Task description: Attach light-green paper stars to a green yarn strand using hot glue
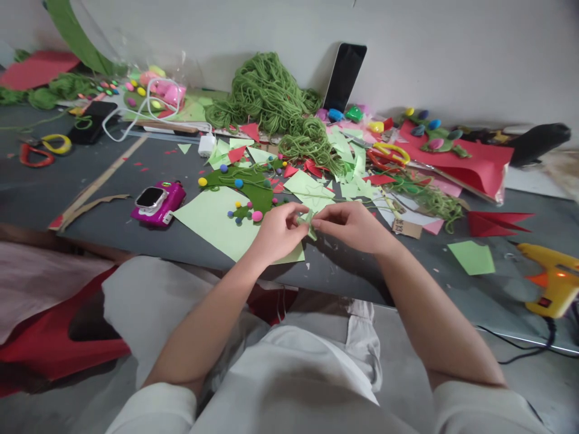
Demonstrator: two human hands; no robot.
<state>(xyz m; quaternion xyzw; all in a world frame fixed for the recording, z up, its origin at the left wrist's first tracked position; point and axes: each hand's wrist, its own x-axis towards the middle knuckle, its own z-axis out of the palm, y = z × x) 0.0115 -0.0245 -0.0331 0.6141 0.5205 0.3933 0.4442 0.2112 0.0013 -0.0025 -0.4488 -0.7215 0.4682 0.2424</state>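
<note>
My left hand (279,231) and my right hand (353,224) meet over the front edge of the dark table (113,229). Both pinch a small light green paper piece (309,223) between their fingertips. Just behind them lies a light green paper sheet (212,220). On it rests a dark green felt shape (253,187) dotted with coloured pom-poms.
A pile of green yarn (271,96) sits at the back, next to a leaning phone (346,75). Red and yellow scissors (386,155) lie among paper scraps. A yellow glue gun (554,283) is at the right edge, a pink watch-like device (158,204) at the left.
</note>
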